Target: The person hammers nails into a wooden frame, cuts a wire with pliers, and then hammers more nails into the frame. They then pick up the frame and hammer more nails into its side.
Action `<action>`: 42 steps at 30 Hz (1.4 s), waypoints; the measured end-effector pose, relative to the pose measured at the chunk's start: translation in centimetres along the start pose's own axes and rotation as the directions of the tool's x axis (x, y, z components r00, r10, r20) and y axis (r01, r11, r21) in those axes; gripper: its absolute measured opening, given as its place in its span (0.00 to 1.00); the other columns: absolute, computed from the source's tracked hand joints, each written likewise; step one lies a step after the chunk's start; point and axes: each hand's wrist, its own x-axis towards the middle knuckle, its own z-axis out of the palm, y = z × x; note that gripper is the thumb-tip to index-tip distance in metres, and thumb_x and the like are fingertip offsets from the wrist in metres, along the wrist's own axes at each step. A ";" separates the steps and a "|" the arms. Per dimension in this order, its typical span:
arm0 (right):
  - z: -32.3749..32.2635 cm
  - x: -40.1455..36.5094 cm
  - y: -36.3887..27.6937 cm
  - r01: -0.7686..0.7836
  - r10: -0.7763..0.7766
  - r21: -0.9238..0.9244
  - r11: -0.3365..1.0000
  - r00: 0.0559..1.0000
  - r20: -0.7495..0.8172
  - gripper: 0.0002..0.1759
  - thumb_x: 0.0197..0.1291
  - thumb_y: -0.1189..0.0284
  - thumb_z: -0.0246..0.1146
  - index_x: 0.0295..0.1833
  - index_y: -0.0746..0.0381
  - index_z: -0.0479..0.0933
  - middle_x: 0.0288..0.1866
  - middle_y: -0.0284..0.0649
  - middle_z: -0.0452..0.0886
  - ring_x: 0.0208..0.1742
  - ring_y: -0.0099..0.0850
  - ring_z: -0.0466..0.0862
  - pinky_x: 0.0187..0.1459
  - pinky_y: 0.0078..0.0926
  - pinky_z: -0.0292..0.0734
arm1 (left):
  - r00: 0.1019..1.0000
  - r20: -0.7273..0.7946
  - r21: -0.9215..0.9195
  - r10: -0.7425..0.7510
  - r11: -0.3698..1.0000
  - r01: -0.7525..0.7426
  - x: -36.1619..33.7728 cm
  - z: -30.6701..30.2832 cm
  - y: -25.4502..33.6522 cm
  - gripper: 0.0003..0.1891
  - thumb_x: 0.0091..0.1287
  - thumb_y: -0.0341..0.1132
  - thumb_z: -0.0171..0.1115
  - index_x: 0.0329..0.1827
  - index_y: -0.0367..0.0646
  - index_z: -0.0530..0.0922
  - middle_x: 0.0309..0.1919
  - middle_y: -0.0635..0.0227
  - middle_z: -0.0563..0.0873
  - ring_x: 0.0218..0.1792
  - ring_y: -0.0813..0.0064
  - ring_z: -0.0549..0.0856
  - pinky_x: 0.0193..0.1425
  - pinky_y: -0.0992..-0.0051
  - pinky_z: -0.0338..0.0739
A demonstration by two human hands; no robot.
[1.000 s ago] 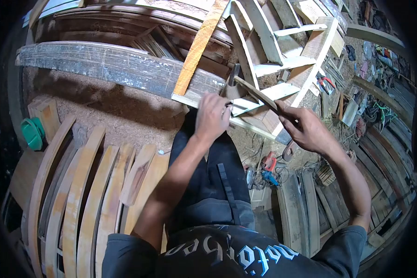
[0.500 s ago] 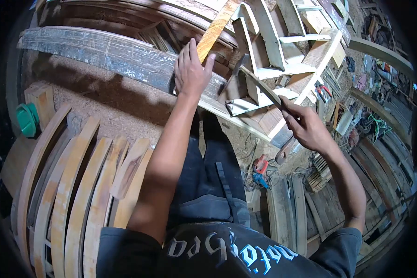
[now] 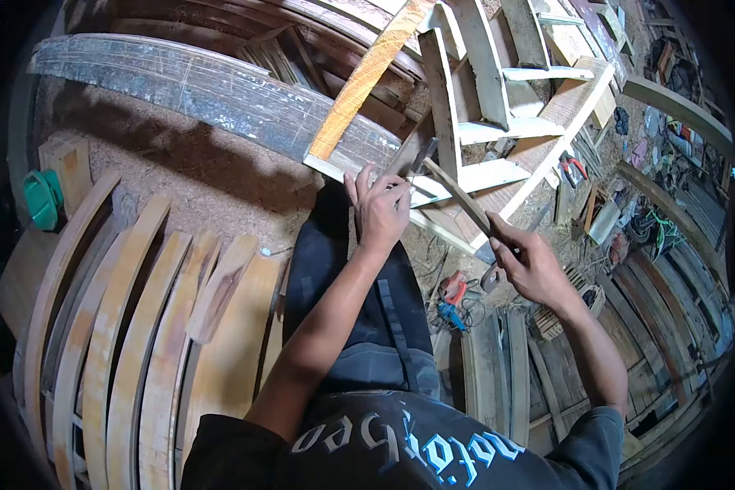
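Note:
My right hand (image 3: 527,263) grips the wooden handle of a hammer (image 3: 457,196). Its dark metal head (image 3: 423,155) hangs just above a pale wooden batten (image 3: 482,175) of a slatted frame. My left hand (image 3: 381,208) rests at the near end of that frame, below the hammer head, fingertips pinched together against the batten. Whatever is between the fingertips is too small to make out. An orange-brown plank (image 3: 366,75) leans across the frame, its lower end just left of my left hand.
A long dark curved plank (image 3: 196,86) lies across the top left on sawdust. Several curved pale staves (image 3: 131,343) lie side by side at left, beside a green object (image 3: 41,200). Power tools (image 3: 452,298) and cables lie below my legs; red pliers (image 3: 576,167) at right.
My left hand has come back down from the dark plank to the near batten and pinched its fingers. The hammer head has dropped closer to the frame; my right hand has moved slightly lower.

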 end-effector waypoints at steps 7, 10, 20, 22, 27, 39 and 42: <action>-1.0 0.7 0.0 0.031 -0.031 0.004 1.000 1.000 -0.006 0.25 0.76 0.70 0.58 0.74 0.66 0.71 0.28 0.35 0.75 0.32 0.21 0.76 0.36 0.26 0.76 | 0.999 0.005 -0.053 -0.051 0.997 0.051 0.0 -0.1 0.3 0.02 0.59 0.34 0.72 0.34 0.51 0.90 0.42 0.75 0.87 0.67 0.56 0.73 0.80 0.38 0.45; -2.6 1.0 -1.5 0.053 -0.032 -0.168 0.984 0.992 0.126 0.24 0.75 0.72 0.57 0.72 0.67 0.72 0.33 0.45 0.83 0.33 0.26 0.79 0.41 0.33 0.79 | 0.999 0.009 -0.091 -0.050 0.995 0.051 -0.1 0.2 0.0 0.03 0.61 0.35 0.72 0.34 0.49 0.91 0.41 0.77 0.87 0.67 0.57 0.72 0.80 0.35 0.39; -4.1 1.8 -2.9 0.044 -0.038 -0.210 0.977 0.999 0.037 0.21 0.71 0.75 0.58 0.66 0.68 0.77 0.35 0.62 0.84 0.37 0.42 0.89 0.46 0.44 0.81 | 0.999 0.028 -0.065 -0.029 0.997 0.031 -0.1 0.2 -0.2 0.02 0.61 0.34 0.72 0.33 0.48 0.90 0.39 0.76 0.86 0.67 0.57 0.72 0.80 0.34 0.37; -3.6 1.8 -2.5 0.112 -0.110 -0.219 0.969 0.994 0.023 0.21 0.71 0.74 0.58 0.66 0.68 0.77 0.34 0.62 0.84 0.36 0.41 0.89 0.45 0.45 0.81 | 1.000 0.016 -0.074 -0.015 0.997 0.016 -0.1 0.1 -0.2 0.02 0.60 0.33 0.72 0.33 0.48 0.90 0.39 0.76 0.86 0.67 0.57 0.72 0.79 0.34 0.37; -3.2 2.2 -3.5 0.244 -0.247 -0.146 0.959 0.969 -0.007 0.21 0.71 0.75 0.58 0.66 0.71 0.76 0.36 0.65 0.84 0.35 0.44 0.89 0.44 0.48 0.80 | 1.000 -0.004 -0.057 -0.009 0.998 0.008 0.0 0.0 0.1 0.02 0.60 0.31 0.70 0.30 0.50 0.89 0.39 0.75 0.86 0.66 0.56 0.74 0.79 0.35 0.42; -1.9 1.7 -1.9 0.136 -0.106 -0.261 0.956 0.986 0.128 0.22 0.70 0.80 0.57 0.68 0.74 0.74 0.26 0.59 0.81 0.25 0.36 0.84 0.35 0.38 0.80 | 1.000 0.000 -0.071 -0.013 0.997 0.013 -0.1 0.3 0.0 0.03 0.60 0.32 0.70 0.29 0.50 0.88 0.40 0.74 0.86 0.66 0.57 0.73 0.80 0.36 0.41; -1.9 0.7 -3.8 0.035 -0.039 -0.109 0.993 0.998 -0.040 0.20 0.69 0.79 0.58 0.65 0.73 0.76 0.29 0.63 0.83 0.27 0.48 0.86 0.38 0.44 0.81 | 1.000 -0.006 -0.064 -0.016 0.998 0.016 0.0 0.4 -0.2 0.03 0.60 0.33 0.70 0.29 0.50 0.88 0.40 0.74 0.86 0.67 0.57 0.73 0.80 0.37 0.40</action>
